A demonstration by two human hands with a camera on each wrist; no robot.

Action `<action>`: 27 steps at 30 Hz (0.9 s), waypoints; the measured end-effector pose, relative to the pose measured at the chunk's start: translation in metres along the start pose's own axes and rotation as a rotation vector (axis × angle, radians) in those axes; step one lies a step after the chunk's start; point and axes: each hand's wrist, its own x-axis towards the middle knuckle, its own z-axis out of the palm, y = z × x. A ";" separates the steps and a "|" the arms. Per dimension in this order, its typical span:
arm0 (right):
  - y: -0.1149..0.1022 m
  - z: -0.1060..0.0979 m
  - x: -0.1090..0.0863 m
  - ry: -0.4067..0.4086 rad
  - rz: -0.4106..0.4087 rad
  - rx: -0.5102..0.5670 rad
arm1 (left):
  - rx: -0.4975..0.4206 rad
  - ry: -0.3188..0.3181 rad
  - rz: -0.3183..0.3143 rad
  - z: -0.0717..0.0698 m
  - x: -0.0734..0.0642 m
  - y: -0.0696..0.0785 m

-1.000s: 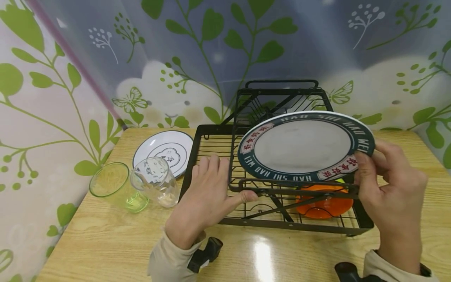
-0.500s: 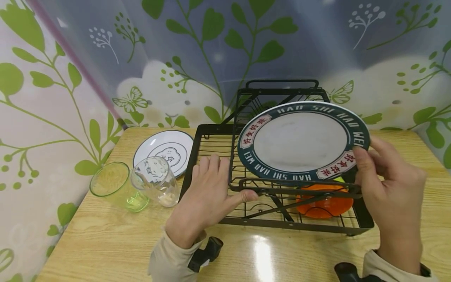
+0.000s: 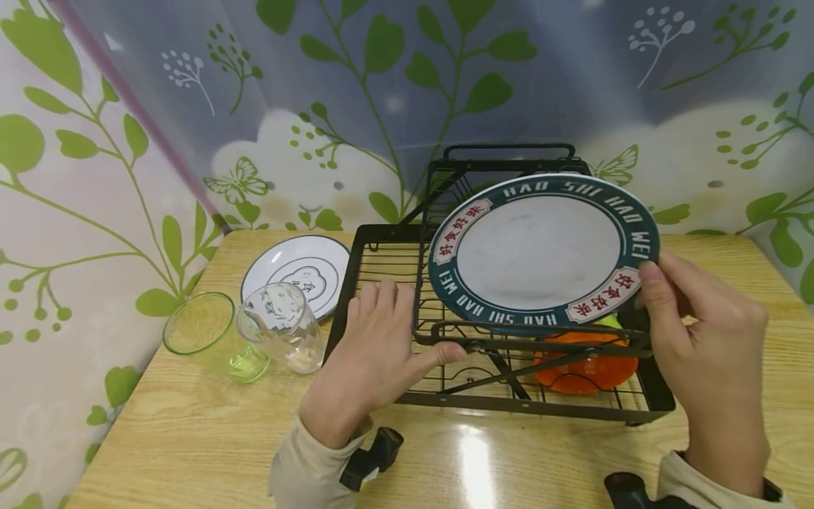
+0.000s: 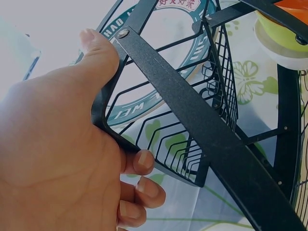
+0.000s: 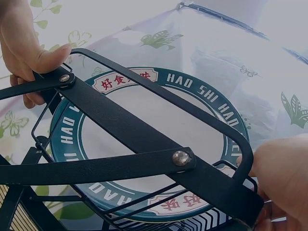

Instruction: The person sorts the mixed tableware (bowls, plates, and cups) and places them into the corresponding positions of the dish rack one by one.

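A large oval-looking plate [image 3: 540, 247] with a dark green lettered rim leans on the upper tier of a black two-tier dish rack [image 3: 509, 406]. At the plate's right edge, my right hand [image 3: 712, 346] pinches the rim between thumb and fingers. My left hand [image 3: 369, 353] grips the upper tier's front left corner, thumb along the front bar. In the left wrist view its fingers [image 4: 147, 190] curl under the black frame [image 4: 168, 101]. The right wrist view has the plate [image 5: 154, 115] behind the crossing black bars.
An orange bowl [image 3: 581, 375] sits in the rack's lower tier, with a yellow-green bowl [image 4: 284, 36] beneath it. Left of the rack are a small white plate [image 3: 261, 279], a green-tinted glass [image 3: 200, 339] and a clear glass [image 3: 299, 339]. A patterned wall covering [image 3: 394, 113] stands behind.
The plate has tipped more upright, its top edge rising and its right edge shifting left. My right hand has moved slightly left with it; the left hand stays put.
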 end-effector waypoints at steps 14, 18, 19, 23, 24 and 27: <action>0.004 -0.005 -0.004 -0.022 0.032 0.069 | 0.004 -0.034 -0.012 -0.001 0.000 0.000; 0.009 -0.011 -0.009 -0.043 0.066 0.106 | 0.006 -0.055 -0.025 -0.001 0.000 -0.002; 0.011 -0.013 -0.010 -0.050 0.071 0.105 | 0.002 -0.056 -0.027 -0.001 0.000 -0.002; 0.020 -0.022 -0.022 -0.074 0.128 0.074 | -0.016 -0.051 -0.016 0.000 0.001 -0.001; 0.023 -0.025 -0.026 -0.080 0.152 0.058 | -0.019 -0.047 -0.014 0.000 0.002 -0.001; 0.036 -0.033 -0.043 -0.121 0.206 -0.041 | -0.022 -0.040 -0.008 0.001 0.001 -0.001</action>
